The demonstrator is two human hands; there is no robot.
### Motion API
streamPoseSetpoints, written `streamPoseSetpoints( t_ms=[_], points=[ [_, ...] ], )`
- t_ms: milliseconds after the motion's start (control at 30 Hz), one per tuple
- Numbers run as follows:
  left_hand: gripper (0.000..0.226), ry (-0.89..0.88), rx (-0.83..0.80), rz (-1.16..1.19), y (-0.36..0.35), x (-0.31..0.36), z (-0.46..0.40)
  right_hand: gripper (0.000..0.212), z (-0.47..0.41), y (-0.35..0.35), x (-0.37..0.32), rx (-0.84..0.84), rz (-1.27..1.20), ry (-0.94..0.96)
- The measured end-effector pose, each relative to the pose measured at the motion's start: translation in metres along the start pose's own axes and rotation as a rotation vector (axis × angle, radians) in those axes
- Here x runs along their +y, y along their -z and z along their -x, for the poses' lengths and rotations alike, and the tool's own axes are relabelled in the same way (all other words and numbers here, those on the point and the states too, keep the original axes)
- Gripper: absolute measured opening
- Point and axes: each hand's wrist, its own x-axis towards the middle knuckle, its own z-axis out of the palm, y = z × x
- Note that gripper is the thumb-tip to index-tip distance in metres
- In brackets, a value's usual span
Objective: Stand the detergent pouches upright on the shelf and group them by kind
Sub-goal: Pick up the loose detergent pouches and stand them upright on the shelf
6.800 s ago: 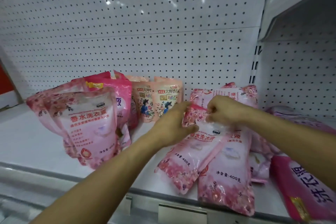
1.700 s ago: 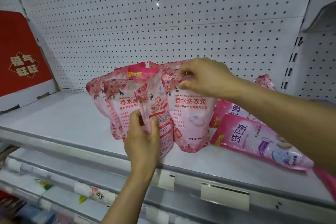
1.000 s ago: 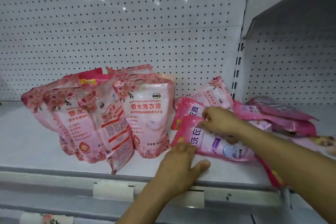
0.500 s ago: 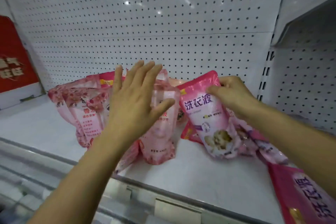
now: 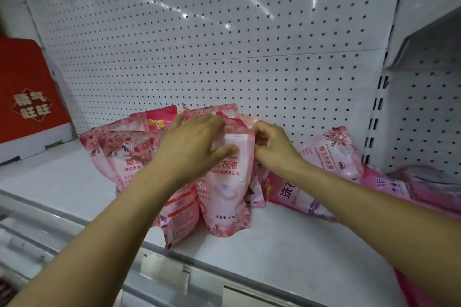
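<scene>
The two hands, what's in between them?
In the head view, an upright pale pink pouch stands between the left hand and right hand; both touch its top.

— What do the hands (image 5: pixel 194 147) hide?
— The upper print of the front pale pouch (image 5: pixel 227 197); pouches behind it show only their top edges.
— And right of that pouch?
— A dark pink pouch (image 5: pixel 421 289) is cut off by the frame's edge.

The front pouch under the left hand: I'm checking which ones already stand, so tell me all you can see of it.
The front pouch is pale pink glossy plastic with a whitish middle, rose print at its base and red Chinese lettering. It stands upright near the shelf front edge, against other pink pouches. The left hand grips its top, thumb across the face; the right hand is at its upper right corner.
</scene>
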Motion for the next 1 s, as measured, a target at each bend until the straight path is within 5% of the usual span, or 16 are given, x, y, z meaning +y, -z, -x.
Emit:
streamPoseSetpoints(
  t_ms=[133,200,300,433,633,800,1000],
  points=[
    [0.072,-0.08,0.006,0.129,0.007,0.01,-0.018,0.014,0.001,0.035,-0.01,-0.272,-0.025,-0.117],
    [0.075,-0.157,-0.121,0.136,0.011,0.016,-0.033,0.023,-0.003,0.049,-0.001,-0.229,-0.003,-0.195],
    [0.064,-0.18,-0.299,0.083,0.014,0.022,-0.048,0.037,-0.012,0.062,0.028,-0.067,0.414,-0.35],
    [0.05,-0.205,-0.312,0.062,0.013,0.021,-0.052,0.063,-0.008,0.055,0.064,-0.208,0.577,-0.629],
    [0.052,-0.222,-0.284,0.08,0.01,0.012,-0.049,0.018,-0.009,0.08,0.046,-0.11,0.497,-0.544],
    [0.053,-0.22,-0.262,0.064,0.009,0.012,-0.049,0.013,-0.015,0.104,0.012,0.151,0.192,-0.408],
    [0.077,-0.191,-0.233,0.135,0.007,0.016,-0.054,0.007,-0.02,0.075,-0.009,0.162,0.018,-0.193]
  ],
)
